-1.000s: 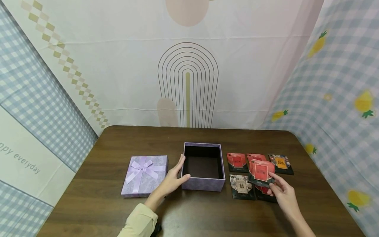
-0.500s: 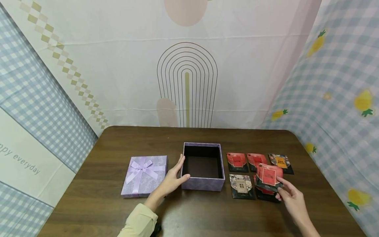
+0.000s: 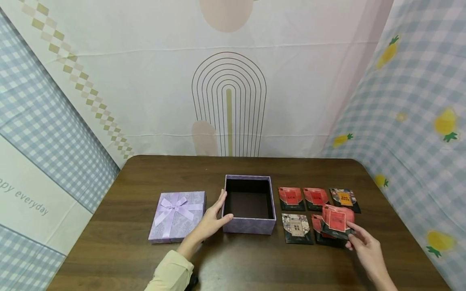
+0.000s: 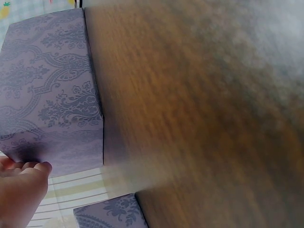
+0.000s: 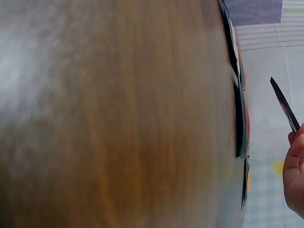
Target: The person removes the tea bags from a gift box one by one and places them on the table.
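Note:
In the head view my right hand [image 3: 368, 251] pinches a red-and-black sachet [image 3: 336, 220] by its lower right edge. It is lifted off the table; the right wrist view shows this held sachet [image 5: 284, 105] edge-on, apart from those lying down. Below it a similar red sachet [image 3: 316, 222] lies partly covered. My left hand [image 3: 208, 223] touches the left side of an open purple box [image 3: 249, 226] with a dark interior, its fingers extended and thumb at the front corner. In the left wrist view, fingertips rest against the patterned box wall [image 4: 52, 85].
Left of the box lies a purple lid [image 3: 178, 214] with a ribbon bow. Right of it are two red sachets [image 3: 291, 198], a floral sachet with a beige label [image 3: 297, 228] and one with an orange label [image 3: 344, 199]. A patterned cloth [image 3: 156, 101] hangs behind the table [image 3: 247, 262].
My right hand has moved right and slightly toward me with the pinched sachet, uncovering the red sachet in the back row. The left hand stays at the box.

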The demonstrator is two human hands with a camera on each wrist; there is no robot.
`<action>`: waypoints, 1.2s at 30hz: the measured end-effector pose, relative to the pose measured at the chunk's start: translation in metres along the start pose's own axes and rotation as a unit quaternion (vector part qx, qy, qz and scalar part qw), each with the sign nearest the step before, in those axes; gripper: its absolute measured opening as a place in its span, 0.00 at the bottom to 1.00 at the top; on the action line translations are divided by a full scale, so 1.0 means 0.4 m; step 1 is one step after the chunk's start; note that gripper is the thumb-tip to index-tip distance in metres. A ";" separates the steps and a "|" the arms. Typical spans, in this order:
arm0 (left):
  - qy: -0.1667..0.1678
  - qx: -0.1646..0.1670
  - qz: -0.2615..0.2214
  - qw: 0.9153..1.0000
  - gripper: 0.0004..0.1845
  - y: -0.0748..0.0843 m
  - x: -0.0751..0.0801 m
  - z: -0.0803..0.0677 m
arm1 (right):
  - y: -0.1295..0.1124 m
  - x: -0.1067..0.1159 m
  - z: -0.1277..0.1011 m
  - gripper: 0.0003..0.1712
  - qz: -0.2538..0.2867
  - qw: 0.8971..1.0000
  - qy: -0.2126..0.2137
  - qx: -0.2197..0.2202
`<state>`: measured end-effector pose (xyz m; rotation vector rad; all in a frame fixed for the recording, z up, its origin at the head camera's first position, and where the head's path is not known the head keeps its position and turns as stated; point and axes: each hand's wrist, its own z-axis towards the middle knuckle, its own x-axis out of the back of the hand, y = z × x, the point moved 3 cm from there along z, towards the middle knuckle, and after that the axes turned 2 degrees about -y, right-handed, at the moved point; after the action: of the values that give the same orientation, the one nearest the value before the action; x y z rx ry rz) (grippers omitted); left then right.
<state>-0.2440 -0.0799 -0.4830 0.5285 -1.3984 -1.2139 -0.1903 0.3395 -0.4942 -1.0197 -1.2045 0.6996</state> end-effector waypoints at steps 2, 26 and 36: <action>0.000 -0.002 -0.002 1.000 0.38 0.001 0.000 -0.001 | 0.005 0.005 0.000 0.18 -0.009 1.000 0.001 -0.001; 0.004 -0.017 0.010 1.000 0.39 0.005 0.002 0.001 | 0.085 0.124 0.021 0.23 -0.097 0.995 -0.014 -0.023; 0.001 -0.006 0.005 1.000 0.39 0.002 -0.001 0.003 | 0.100 0.136 0.060 0.19 -0.303 0.951 -0.053 0.032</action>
<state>-0.2447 -0.0788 -0.4824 0.5135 -1.3904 -1.2128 -0.1971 0.4098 -0.5074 -0.5117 -1.4827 0.3047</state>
